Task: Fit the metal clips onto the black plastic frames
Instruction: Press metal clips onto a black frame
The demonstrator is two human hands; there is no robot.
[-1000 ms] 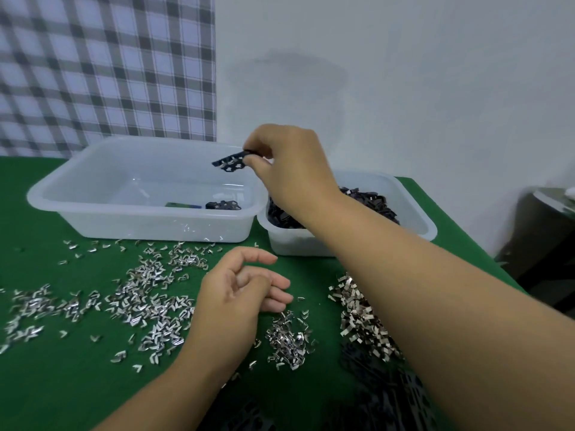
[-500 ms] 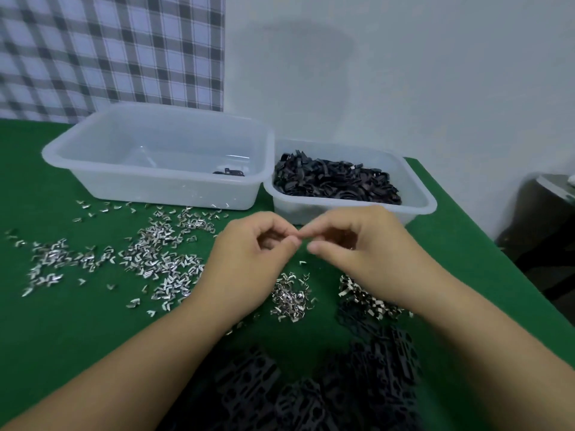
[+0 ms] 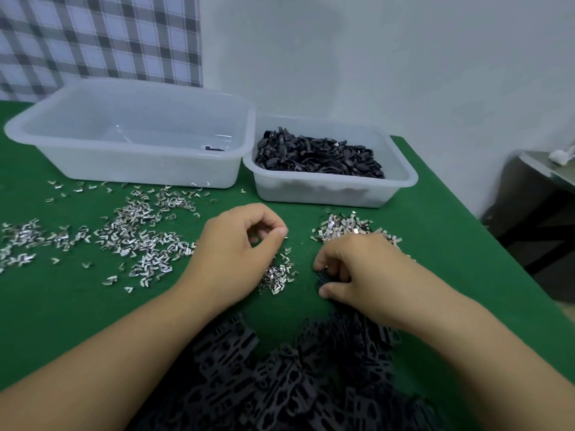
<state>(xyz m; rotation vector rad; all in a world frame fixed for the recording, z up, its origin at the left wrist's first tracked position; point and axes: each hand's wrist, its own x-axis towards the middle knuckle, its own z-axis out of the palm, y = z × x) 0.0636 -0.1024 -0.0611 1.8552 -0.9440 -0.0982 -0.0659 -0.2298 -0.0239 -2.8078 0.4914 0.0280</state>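
My left hand [image 3: 236, 250] hovers over a small heap of metal clips [image 3: 277, 276], thumb and forefinger pinched together on what looks like a single clip. My right hand [image 3: 357, 272] rests at the far edge of the pile of black plastic frames [image 3: 280, 384], its fingers curled around one black frame [image 3: 322, 279]. More clips lie in a wide scatter at the left [image 3: 137, 241] and in a heap [image 3: 342, 228] just beyond my right hand.
A large translucent tub [image 3: 140, 172] stands at the back left with one dark piece [image 3: 214, 148] in it. Beside it a smaller tub [image 3: 320, 192] holds many black parts [image 3: 317, 157]. The green table's edge [image 3: 485, 231] runs along the right, next to a dark stand [image 3: 535, 213].
My right hand came back from above the large tub, met the left hand, then dropped onto the frame pile. My left hand closed into a pinch.
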